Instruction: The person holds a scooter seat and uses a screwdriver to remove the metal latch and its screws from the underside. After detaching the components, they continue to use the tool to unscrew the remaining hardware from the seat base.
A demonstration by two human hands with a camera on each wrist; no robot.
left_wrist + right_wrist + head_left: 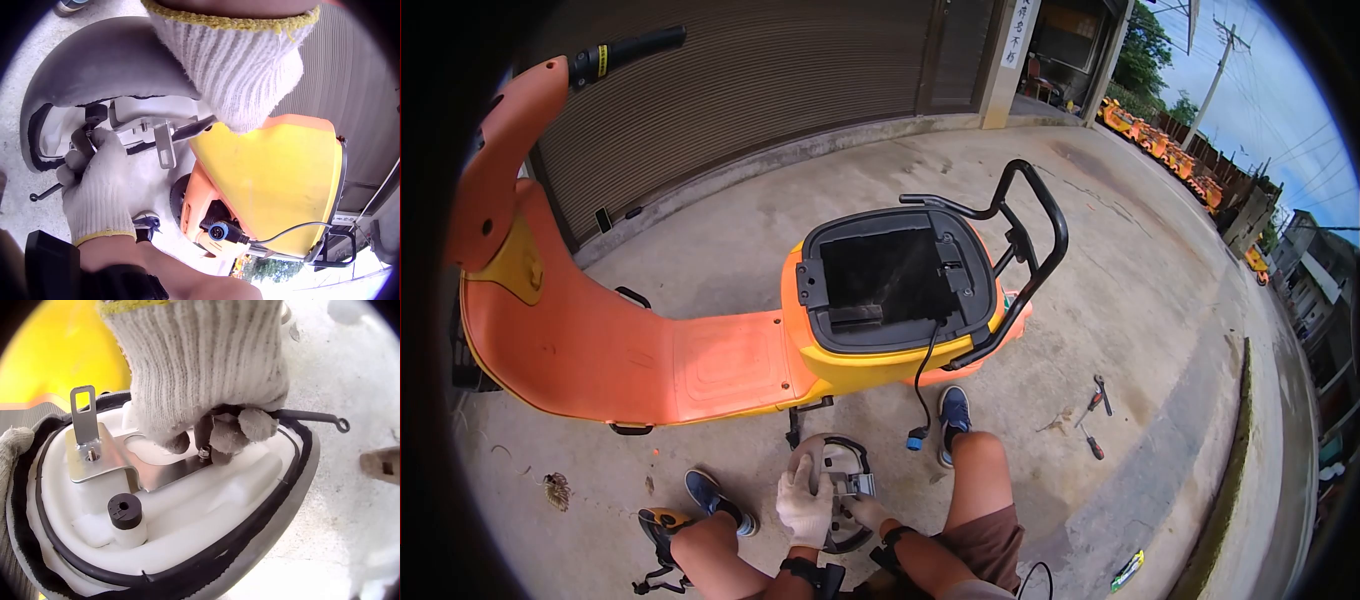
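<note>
An upturned seat (844, 455) with a grey cover shows its white underside (206, 506) and metal bracket (109, 453). My gloved left hand (805, 508) (234, 69) grips the seat's edge; at the left of the right wrist view, part of this hand (14, 447) lies over the rim. My gloved right hand (868, 512) (103, 187) (206, 369) holds a dark tool (309, 416) with a ring-shaped end, its fingers curled beside a bolt (204, 452) at the bracket's end. The palm side of my left hand is hidden.
An orange and yellow scooter (725, 365) stands ahead, its seat opening (885, 275) uncovered. A cable with a blue connector (915, 440) hangs from it. Pliers (1092, 400) and a screwdriver (1094, 447) lie on the concrete at the right, a green-yellow packet (1129, 570) nearer.
</note>
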